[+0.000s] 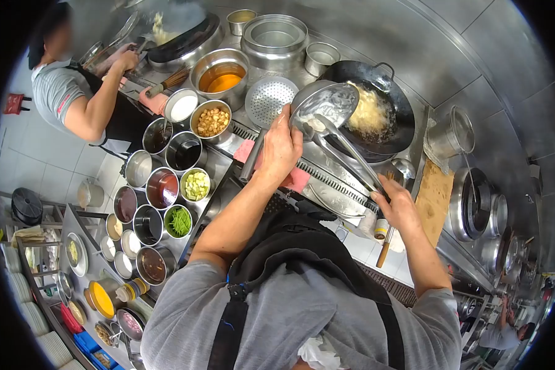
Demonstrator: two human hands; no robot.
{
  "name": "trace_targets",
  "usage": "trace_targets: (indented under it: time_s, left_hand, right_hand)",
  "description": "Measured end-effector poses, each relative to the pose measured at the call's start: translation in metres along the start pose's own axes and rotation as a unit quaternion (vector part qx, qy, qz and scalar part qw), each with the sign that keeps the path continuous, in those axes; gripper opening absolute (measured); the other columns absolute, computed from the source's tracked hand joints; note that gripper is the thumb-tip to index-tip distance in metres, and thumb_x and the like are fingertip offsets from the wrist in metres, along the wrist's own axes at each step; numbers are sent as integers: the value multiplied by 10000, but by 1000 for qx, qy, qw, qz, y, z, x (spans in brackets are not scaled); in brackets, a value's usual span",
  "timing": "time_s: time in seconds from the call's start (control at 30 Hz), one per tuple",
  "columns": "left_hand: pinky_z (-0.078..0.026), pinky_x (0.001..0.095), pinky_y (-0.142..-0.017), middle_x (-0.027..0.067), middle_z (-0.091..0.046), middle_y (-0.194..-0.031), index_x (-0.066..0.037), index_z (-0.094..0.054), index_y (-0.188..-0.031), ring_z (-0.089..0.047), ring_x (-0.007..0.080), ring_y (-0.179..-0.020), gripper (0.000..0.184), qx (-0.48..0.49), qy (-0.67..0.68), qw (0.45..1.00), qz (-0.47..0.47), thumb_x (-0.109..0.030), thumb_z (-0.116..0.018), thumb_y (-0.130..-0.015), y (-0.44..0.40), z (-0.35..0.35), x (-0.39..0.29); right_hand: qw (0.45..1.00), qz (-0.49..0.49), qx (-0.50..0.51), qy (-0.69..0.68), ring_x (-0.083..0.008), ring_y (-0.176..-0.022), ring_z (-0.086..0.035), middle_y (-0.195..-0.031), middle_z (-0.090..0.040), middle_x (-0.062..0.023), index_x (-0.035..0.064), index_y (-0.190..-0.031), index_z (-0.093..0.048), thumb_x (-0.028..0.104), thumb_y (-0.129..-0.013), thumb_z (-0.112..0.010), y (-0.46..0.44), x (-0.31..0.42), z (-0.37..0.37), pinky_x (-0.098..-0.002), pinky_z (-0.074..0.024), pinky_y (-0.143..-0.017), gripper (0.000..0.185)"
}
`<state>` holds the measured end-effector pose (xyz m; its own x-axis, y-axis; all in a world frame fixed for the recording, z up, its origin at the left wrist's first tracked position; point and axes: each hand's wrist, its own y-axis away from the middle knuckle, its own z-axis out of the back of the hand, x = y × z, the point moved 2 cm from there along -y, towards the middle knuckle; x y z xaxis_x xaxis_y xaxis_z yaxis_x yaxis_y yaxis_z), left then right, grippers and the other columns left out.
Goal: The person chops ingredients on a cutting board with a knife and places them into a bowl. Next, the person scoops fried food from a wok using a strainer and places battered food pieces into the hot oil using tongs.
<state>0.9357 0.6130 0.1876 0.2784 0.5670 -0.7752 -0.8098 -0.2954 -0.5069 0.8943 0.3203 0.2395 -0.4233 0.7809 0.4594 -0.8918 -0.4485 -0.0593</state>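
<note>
My left hand (279, 148) grips the near edge of a steel bowl (308, 105), which is tilted toward the wok, with white batter-like residue inside. In my right hand (399, 202) are long metal tongs (359, 161), their far ends reaching into the bowl. Beyond the bowl, pale battered food (371, 114) bubbles in oil in a black wok (406, 126). A perforated strainer (270, 100) lies left of the bowl. Below it, beside my left hand, a grey handle (253, 157) sticks out; what it belongs to is unclear. A ladle (402, 168) rests right of the tongs.
Several steel pots of sauces and cut ingredients, including diced green vegetable (195, 185) and fried cubes (213, 121), stand at left. A pot of orange liquid (222, 77) sits behind. A co-worker (74, 92) handles another wok (188, 43). A wooden board (435, 194) lies at right.
</note>
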Motion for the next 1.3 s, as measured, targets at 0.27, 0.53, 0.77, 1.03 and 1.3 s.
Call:
trace_targets:
  time_s: [0.27, 0.53, 0.77, 1.03, 1.3]
  left_hand:
    - [-497, 463, -860, 319, -611, -1051, 93, -443, -1294, -608, 467, -967, 497, -13, 26, 998, 53, -17, -523, -815, -7, -17, 15]
    - [-553, 309, -507, 194, -672, -959, 99, -474, -1134, -684, 238, -596, 289, -151, 236, 930, 238, 20, -466, -856, -59, -21, 62]
    - [-561, 283, -517, 173, -638, -1046, 68, -478, -1193, -676, 222, -788, 348, -83, 230, 925, 291, 27, -483, -847, -21, 5, 75]
    - [-529, 286, -473, 178, -646, -986, 78, -484, -1185, -656, 229, -664, 363, -92, 179, 895, 399, 30, -490, -825, 83, 58, 117]
    - [-545, 283, -483, 167, -634, -1023, 71, -473, -1224, -647, 219, -707, 407, -47, 156, 900, 404, 16, -495, -822, 111, 101, 99]
  right_hand:
    - [991, -49, 29, -121, -389, -1007, -621, -1095, -636, -250, -56, -1192, -590, 238, -890, -644, -11, -18, -18, -400, -483, -860, 426]
    - [990, -91, -6, -110, -383, -994, -643, -1071, -649, -262, -31, -1180, -612, 253, -880, -644, -50, -69, -8, -399, -483, -877, 414]
    - [983, -151, -42, 98, -406, -990, -617, -970, -662, -251, -11, -1054, -644, 253, -881, -621, -151, -114, -43, -471, -477, -868, 317]
    - [972, -151, -68, 165, -421, -922, -632, -945, -654, -275, -23, -1025, -611, 248, -891, -612, -158, -108, -40, -494, -500, -822, 302]
    - [959, -194, -206, 34, -438, -1005, -600, -1070, -636, -263, -48, -1183, -584, 224, -883, -635, -41, -102, -58, -477, -486, -845, 409]
